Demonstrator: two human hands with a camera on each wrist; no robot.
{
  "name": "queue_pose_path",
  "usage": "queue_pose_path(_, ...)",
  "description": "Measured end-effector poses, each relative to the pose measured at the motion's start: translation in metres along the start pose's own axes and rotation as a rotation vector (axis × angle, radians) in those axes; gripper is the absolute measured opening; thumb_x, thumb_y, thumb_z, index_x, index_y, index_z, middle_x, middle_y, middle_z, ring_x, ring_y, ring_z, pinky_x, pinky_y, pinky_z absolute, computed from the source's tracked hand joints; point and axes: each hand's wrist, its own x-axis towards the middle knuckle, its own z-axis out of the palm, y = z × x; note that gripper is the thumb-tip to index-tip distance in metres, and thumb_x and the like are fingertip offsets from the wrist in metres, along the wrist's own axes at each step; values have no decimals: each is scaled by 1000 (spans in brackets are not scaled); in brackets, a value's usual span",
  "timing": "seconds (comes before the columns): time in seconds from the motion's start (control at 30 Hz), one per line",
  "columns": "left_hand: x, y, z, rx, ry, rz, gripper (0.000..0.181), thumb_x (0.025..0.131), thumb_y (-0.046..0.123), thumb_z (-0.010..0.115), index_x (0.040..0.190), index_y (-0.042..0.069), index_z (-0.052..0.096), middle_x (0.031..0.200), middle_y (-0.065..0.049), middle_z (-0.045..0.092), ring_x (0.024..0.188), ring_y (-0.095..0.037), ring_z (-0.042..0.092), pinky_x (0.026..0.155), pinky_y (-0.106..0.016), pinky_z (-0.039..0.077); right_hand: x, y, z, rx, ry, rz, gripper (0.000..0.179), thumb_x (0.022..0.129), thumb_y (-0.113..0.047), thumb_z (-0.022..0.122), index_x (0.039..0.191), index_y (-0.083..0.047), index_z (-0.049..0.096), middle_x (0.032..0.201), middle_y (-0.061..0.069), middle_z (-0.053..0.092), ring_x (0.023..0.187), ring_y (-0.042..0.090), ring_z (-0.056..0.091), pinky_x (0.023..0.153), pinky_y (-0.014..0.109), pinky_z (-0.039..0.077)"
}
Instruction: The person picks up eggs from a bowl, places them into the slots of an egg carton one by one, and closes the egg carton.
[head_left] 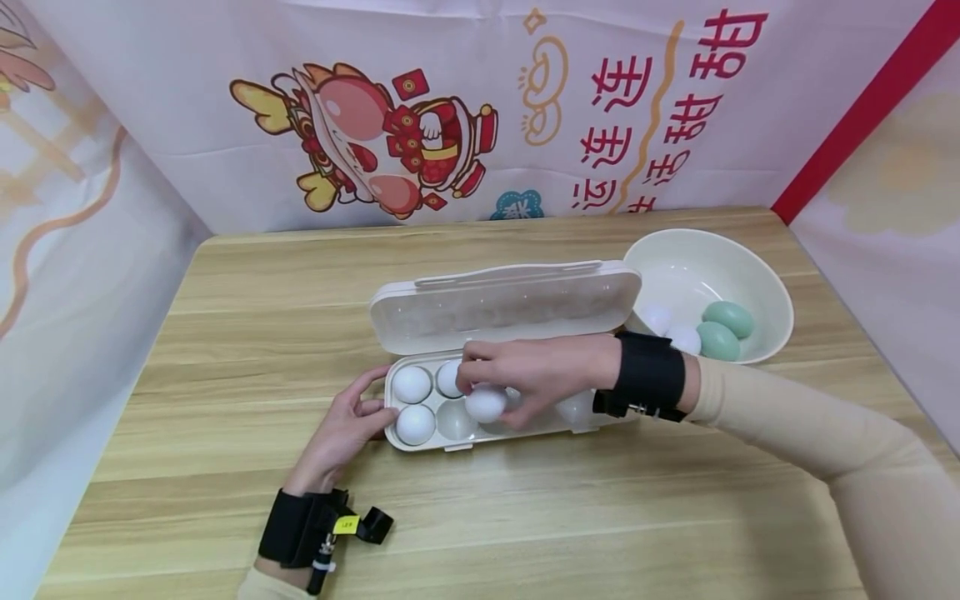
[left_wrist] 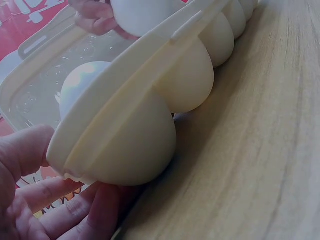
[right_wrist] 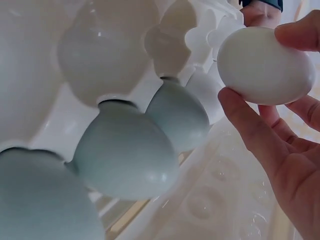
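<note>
An egg box [head_left: 457, 444] with its clear lid [head_left: 506, 315] raised lies on the table. My left hand [head_left: 347, 427] grips its left end; in the left wrist view the thumb is at the rim and the fingers curl under the box [left_wrist: 127, 135]. Above the cups my right hand [head_left: 525, 375] pinches a white egg [head_left: 486, 403] between thumb and fingertips, and the right wrist view shows this egg [right_wrist: 265, 65] large. Several white eggs [head_left: 412, 385] fill cups at the left end. Green eggs [right_wrist: 130, 150] sit in other cups, hidden behind my right hand in the head view.
Behind my right forearm stands a cream bowl [head_left: 772, 283] with white eggs [head_left: 684, 340] and green eggs [head_left: 729, 319] in it. The wooden table [head_left: 247, 308] ends at a printed cloth [head_left: 450, 33] at the back, with more cloth on both sides.
</note>
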Motion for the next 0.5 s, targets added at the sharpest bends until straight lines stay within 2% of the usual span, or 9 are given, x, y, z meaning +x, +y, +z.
queue_pose_path(0.2,1,0,-1,4,4,-12,59,84,0,58,138,13,37,98,-19,69,84,-16,65,69,-26,53,9,0,4,-33,5,-28,42,75,-20,69,113,-11,54,107,4,48,91,11,50,80,24,48)
queue_pose_path(0.5,1,0,0,2,1,-15,59,85,1,58,138,12,36,99,-19,69,84,-16,65,69,-25,53,20,0,12,-26,11,-100,38,74,-16,69,108,-10,53,107,6,47,94,13,50,82,23,47)
